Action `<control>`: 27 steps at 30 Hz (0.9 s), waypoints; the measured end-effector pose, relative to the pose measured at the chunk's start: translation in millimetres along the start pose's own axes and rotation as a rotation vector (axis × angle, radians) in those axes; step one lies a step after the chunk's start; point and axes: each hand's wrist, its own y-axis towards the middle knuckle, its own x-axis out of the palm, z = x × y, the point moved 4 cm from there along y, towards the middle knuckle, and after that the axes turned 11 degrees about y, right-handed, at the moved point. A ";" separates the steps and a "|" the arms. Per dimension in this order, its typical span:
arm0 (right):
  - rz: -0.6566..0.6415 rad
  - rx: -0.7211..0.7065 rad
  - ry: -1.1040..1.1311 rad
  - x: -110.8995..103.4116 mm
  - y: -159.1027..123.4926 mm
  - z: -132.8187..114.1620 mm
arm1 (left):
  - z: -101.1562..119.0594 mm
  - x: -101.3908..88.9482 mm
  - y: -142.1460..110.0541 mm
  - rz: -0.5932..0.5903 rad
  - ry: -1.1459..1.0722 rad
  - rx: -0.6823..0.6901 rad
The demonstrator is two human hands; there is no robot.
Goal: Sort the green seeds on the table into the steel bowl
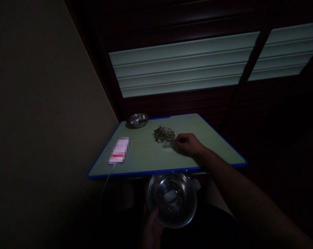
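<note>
My left hand [153, 224] grips the lower left rim of a shiny steel bowl [189, 212], thumb over the edge. The bowl hangs just below the table's front edge, tilted toward me; a pale patch inside may be a reflection. On the tabletop my right hand [189, 143] is closed, pinching a small thin pale piece [169, 144], its exact kind unclear in the dim light. That piece touches the near side of a loose pile of green bits [163, 133] mixed with whitish ones.
A smaller steel bowl [138, 121] stands at the back left of the pale, blue-edged table [143, 159]. A blurred-out phone [119, 150] with a white cable [106, 181] lies at the left. Behind are slatted dark doors [182, 65]; a wall [47, 103] rises at the left.
</note>
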 end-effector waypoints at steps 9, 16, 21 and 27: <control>-0.086 0.086 0.143 7.6 -2.7 -3.5 | 3.4 3.4 -2.4 -0.011 0.019 0.006; -0.092 0.157 0.209 13.4 -3.1 -8.3 | 7.1 4.2 -5.4 -0.047 0.023 -0.016; -0.162 0.308 0.229 17.1 -2.9 -7.7 | 11.2 3.0 -5.9 -0.039 0.014 -0.036; -0.260 0.347 0.202 19.5 -2.7 -8.4 | 13.6 7.4 -10.4 -0.039 0.010 0.000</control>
